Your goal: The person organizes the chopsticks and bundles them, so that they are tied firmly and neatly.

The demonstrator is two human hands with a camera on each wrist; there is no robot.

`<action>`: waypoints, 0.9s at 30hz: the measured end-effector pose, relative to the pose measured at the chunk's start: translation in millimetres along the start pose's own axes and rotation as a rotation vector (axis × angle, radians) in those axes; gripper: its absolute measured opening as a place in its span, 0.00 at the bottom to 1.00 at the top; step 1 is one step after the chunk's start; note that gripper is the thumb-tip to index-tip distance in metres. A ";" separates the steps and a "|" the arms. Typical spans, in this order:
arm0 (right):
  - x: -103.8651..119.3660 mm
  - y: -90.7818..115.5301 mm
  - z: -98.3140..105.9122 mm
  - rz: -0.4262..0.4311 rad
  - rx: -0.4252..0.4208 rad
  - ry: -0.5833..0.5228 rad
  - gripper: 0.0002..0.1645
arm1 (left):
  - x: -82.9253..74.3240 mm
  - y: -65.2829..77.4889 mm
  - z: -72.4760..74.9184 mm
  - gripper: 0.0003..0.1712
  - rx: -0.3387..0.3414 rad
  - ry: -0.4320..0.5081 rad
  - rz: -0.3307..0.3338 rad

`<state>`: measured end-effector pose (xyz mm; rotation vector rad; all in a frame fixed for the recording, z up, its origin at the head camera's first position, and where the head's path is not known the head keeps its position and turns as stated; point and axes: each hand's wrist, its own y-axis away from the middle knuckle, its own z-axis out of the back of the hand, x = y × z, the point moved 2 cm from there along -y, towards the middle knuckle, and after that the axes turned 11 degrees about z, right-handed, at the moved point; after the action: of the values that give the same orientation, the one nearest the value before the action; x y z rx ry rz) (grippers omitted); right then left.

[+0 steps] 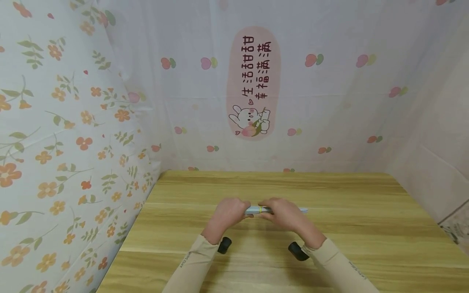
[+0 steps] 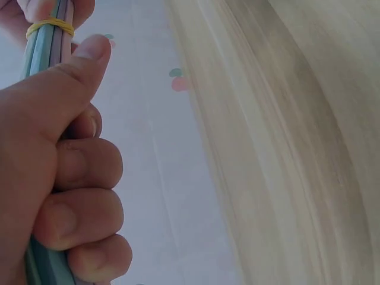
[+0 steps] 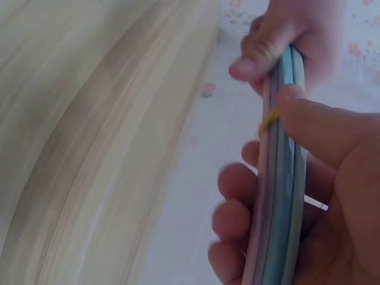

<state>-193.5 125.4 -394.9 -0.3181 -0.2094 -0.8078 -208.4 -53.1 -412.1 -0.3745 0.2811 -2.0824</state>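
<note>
A bundle of slim pastel sticks (image 1: 253, 210), blue, green, purple and pink, lies level between both hands above the wooden table. A yellow rubber band (image 2: 50, 26) goes round it. My left hand (image 1: 229, 213) grips one end, fingers wrapped round the sticks and thumb along them in the left wrist view. My right hand (image 1: 287, 213) holds the other part, its thumb (image 3: 317, 122) pressed on the sticks beside the band and its fingers curled on the far side. The bundle's tip pokes out past the right hand in the head view. Palms hide part of the sticks.
The wood-grain table (image 1: 176, 191) runs back to a pale printed curtain (image 1: 329, 97). A flowered cloth (image 1: 66, 134) hangs at the left, another pale cloth at the right. Black pieces (image 1: 298, 251) sit under the wrists by the beige sleeves.
</note>
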 end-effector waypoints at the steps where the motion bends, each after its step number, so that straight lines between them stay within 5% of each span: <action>1: -1.7 0.6 0.5 -0.002 0.003 -0.017 0.19 | 0.3 0.5 -0.8 0.18 -0.013 0.002 -0.004; 6: -11.4 6.4 1.1 -0.004 0.016 -0.073 0.09 | 1.9 5.5 -6.3 0.21 -0.013 0.029 0.001; 14: -20.7 14.6 -3.6 0.073 -0.054 -0.066 0.07 | 2.9 6.4 -15.7 0.24 0.020 0.162 -0.005; 21: -26.7 17.5 -12.4 0.090 -0.079 -0.068 0.07 | 3.4 7.6 -21.3 0.19 0.197 0.293 0.043; 27: -29.7 19.8 -22.0 0.112 -0.131 -0.059 0.08 | 4.7 9.4 -26.1 0.15 0.258 0.363 0.077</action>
<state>-197.6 150.3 -428.3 -0.4729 -0.1923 -0.7027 -213.1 -60.6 -438.8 0.1692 0.2319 -2.0699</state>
